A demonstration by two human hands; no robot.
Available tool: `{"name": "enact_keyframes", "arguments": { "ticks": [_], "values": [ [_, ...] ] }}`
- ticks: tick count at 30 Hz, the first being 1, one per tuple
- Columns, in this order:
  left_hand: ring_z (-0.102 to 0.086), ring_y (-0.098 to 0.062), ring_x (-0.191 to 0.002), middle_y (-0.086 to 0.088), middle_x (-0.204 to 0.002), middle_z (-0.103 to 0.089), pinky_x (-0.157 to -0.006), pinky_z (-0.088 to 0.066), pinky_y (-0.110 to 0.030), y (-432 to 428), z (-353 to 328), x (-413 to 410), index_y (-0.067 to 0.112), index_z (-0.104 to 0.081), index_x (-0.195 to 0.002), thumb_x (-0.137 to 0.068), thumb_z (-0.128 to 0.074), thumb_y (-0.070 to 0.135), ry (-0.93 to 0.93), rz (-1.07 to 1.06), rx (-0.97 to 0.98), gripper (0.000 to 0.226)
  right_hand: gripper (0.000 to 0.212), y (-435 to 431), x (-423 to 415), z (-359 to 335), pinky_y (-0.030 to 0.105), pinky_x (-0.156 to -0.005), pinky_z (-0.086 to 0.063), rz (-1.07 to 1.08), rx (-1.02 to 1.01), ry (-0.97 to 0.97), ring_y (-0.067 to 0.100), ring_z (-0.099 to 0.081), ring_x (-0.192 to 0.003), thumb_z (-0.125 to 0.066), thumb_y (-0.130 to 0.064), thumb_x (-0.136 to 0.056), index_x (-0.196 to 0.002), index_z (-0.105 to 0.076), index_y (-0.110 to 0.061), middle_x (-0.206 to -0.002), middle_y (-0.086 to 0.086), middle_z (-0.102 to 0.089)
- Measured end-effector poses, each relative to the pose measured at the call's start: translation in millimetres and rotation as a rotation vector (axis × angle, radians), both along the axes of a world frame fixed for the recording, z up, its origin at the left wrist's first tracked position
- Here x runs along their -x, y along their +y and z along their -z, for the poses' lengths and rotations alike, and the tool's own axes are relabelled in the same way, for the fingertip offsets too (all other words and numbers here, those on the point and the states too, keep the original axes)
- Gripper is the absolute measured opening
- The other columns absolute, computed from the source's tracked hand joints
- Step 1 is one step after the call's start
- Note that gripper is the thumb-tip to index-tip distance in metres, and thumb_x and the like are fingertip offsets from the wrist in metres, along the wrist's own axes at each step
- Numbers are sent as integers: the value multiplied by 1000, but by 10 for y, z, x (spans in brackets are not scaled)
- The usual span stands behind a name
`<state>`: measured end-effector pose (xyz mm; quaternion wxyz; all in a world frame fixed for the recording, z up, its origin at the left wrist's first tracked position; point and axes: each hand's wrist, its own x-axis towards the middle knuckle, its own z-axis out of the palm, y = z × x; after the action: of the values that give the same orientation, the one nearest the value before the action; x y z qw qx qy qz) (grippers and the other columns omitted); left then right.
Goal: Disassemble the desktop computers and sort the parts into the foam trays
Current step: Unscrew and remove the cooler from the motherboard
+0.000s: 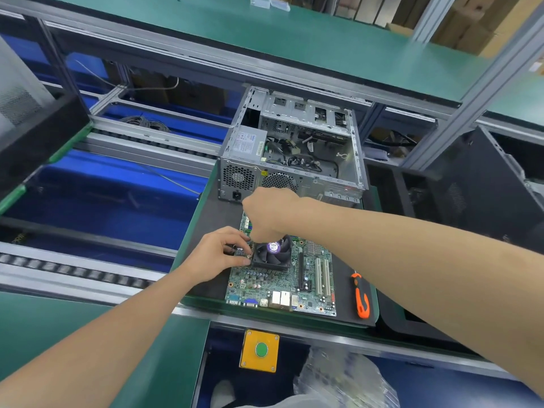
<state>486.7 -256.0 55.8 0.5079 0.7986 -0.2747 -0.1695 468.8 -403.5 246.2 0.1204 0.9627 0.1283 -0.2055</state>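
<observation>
The board (256, 282) lies flat at lower centre with the cooler (270, 256) mounted on it. The left hand (219, 251) pinches the cooler's left edge; the right hand (270, 213) curls over its upper corner, and what it grips cannot be told. The board is likely stiff, light and fragile, so it should be held by bare edges.

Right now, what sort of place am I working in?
Likely an electronics teardown line in a factory: a roller conveyor runs alongside, an opened computer case stands ahead, and a circuit board lies with a screwdriver beside it.
</observation>
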Motion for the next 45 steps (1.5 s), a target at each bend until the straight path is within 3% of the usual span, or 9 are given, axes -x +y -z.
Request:
{"name": "enact_keyframes", "arguments": {
  "ticks": [20,28,31,33,37,40,42,43,45],
  "values": [
    [-63,0,-105,28,-114,-63,-93,-53,-26,12,-7,8,48,-75,-82,-77,-90,24,1,2,-17,29,34,32,-41,-78,27,-49,-38,-8,4,29,18,-42,-54,-60,-22,-90,-62,-43,-15,-64,0,-44],
    [-66,-10,-98,14,-112,-66,-88,-54,-29,14,-91,41,34,-79,-94,-79,-88,35,4,-12,30,17,29,92,7,8,26,-43,-34,-83,-1,-3,17,-51,-58,-63,-26,-92,-71,-46,-16,-75,2,-51],
    [-65,-12,-86,13,-98,-68,-81,-53,-33,-23,-146,49,34,-76,-83,-79,-88,33,-48,-46,22,12,29,133,-13,-36,26,-44,-38,37,-93,47,19,-57,-59,-61,-34,-94,-80,-57,-10,-71,1,-59],
    [-64,-6,-92,17,-99,-67,-84,-49,-29,-40,-174,38,35,-75,-77,-78,-89,30,-107,-26,4,15,37,147,-81,-78,24,-47,-47,169,-104,109,18,-62,-52,-55,-36,-98,-74,-60,-9,-49,-1,-63],
    [-63,-4,-105,14,-107,-68,-97,-49,-38,-39,-193,-6,40,-74,-73,-76,-90,32,-114,0,-31,18,54,201,-193,-116,27,-57,-46,156,141,393,14,-52,-50,-40,-23,-107,-58,-61,-11,-40,-3,-60],
    [-60,1,-111,20,-117,-66,-97,-49,-34,-35,-190,-26,53,-70,-93,-76,-89,41,-109,-6,-31,28,48,253,-228,-52,26,-59,-45,34,234,383,10,-58,-61,-43,-26,-106,-65,-66,-15,-48,-9,-65],
    [-58,6,-115,29,-121,-64,-91,-47,-18,-51,-237,-26,61,-59,-114,-75,-86,46,-52,5,38,49,39,277,-228,-4,27,-58,-48,-29,248,307,10,-60,-61,-46,-23,-102,-71,-67,-15,-51,-8,-66],
    [-57,10,-115,33,-122,-63,-89,-45,-12,-74,-269,-30,63,-58,-116,-76,-85,48,-2,21,68,51,35,280,-231,30,29,-57,-49,-45,225,253,12,-59,-59,-48,-20,-99,-69,-65,-15,-54,-5,-65],
    [-59,11,-113,33,-116,-68,-91,-47,-16,-153,-304,-44,61,-67,-109,-81,-82,49,76,90,54,34,30,280,-220,67,31,-50,-43,-53,137,142,17,-51,-58,-52,-13,-95,-64,-53,-14,-64,1,-55]
  ]
}}
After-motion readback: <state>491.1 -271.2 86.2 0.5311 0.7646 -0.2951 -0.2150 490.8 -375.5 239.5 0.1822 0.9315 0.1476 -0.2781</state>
